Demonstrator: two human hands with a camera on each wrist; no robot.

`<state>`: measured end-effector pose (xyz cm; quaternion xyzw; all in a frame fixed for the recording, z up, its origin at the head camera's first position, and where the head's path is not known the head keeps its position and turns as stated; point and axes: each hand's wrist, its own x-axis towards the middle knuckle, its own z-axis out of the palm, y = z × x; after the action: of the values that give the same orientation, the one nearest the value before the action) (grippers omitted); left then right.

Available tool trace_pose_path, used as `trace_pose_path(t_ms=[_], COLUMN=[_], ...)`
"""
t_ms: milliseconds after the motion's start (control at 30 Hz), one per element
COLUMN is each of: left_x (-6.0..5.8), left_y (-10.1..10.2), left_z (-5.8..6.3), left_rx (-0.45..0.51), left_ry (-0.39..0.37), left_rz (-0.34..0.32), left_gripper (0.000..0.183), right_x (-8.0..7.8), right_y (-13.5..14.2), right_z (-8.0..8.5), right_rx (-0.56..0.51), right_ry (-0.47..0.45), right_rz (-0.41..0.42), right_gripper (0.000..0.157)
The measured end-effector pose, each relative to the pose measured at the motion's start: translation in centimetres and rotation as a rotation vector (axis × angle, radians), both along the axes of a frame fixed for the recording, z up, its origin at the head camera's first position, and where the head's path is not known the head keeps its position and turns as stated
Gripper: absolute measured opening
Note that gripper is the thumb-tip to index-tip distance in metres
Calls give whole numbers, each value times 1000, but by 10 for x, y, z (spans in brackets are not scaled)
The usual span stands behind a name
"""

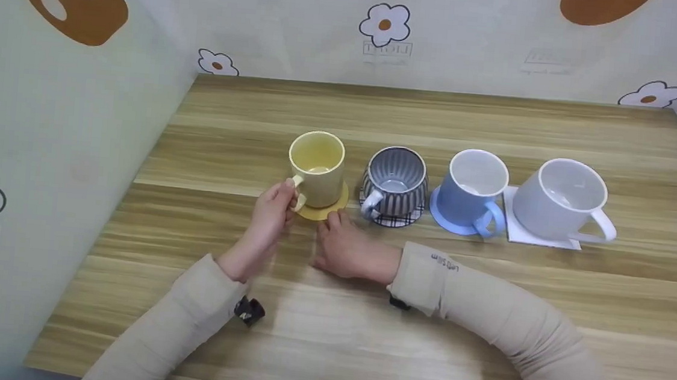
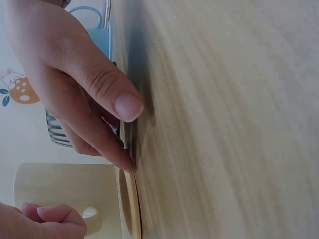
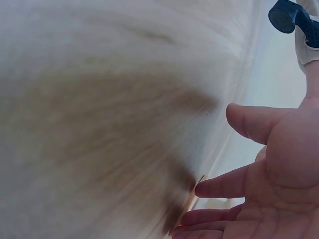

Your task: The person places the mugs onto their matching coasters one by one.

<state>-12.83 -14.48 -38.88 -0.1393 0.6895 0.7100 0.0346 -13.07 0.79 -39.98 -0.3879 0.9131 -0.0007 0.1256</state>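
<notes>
A pale yellow mug stands upright on a round yellow coaster. My left hand holds its handle between thumb and fingers, seen also in the left wrist view low at the left. At the coaster's near edge lies my right hand, its fingertips touching or very close to the rim. In the right wrist view that hand's fingers are extended, with the thumb apart and nothing held. Just right of the yellow mug is a grey ribbed mug on a checked coaster.
Farther right, a blue mug stands on a blue round coaster. A white mug sits on a white square coaster, handle to the right. All are on a wooden table bordered by patterned walls.
</notes>
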Motion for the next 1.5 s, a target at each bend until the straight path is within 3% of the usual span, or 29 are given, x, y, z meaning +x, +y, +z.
trace_pose_path(t_ms=[267, 700, 1000, 1500], left_x=[1, 1, 4, 5], left_y=[2, 3, 0, 0], left_z=[-2, -6, -5, -7], left_rx=[19, 34, 3, 32], left_ry=[-13, -18, -35, -25], left_rz=[15, 28, 3, 2], left_gripper=[41, 39, 40, 38], right_x=[-1, -1, -2, -3], right_y=[2, 5, 4, 0], right_z=[-4, -1, -1, -1], right_rx=[-60, -84, -86, -107], right_ry=[-90, -111, -179, -107], right_rz=[-73, -67, -98, -131], right_gripper=[67, 66, 68, 68])
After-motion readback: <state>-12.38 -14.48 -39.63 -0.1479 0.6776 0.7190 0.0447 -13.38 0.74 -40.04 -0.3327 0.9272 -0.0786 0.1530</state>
